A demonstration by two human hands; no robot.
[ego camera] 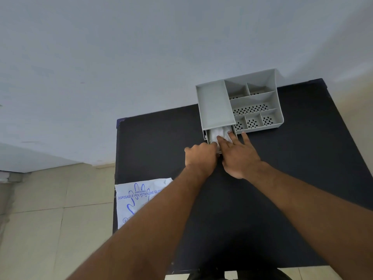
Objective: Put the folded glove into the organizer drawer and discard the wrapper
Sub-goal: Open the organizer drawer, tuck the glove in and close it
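the folded glove (pixel 219 134) is a small bundle of thin white, half clear plastic, crumpled in soft folds, and it lies inside the drawer (pixel 207 137) that is pulled out from the left bottom part of the grey organizer (pixel 214 104). the organizer stands at the far side of a black table (pixel 282 178), close to the pale wall (pixel 121 57); on its right side it has several open compartments with small dark holes in the floor, and on its left side a flat shallow tray above the drawer. the right hand (pixel 239 156) lies flat with the fingers spread, and two fingertips press on the glove in the drawer, while another finger reaches beside the organizer front. the left hand (pixel 200 156) is curled into a loose fist at the front edge of the drawer, touching the right hand; if it grips the drawer front i cannot tell. the wrapper (pixel 139 199) lies on the near left corner of the table, well apart from the organizer and partly hidden under the left forearm. it is white with a blue drawing of a hand, and the blue writing reads "embossed" and "disposable polyethylene glov", where the rest is covered. under the table is a beige tile floor (pixel 50 219).
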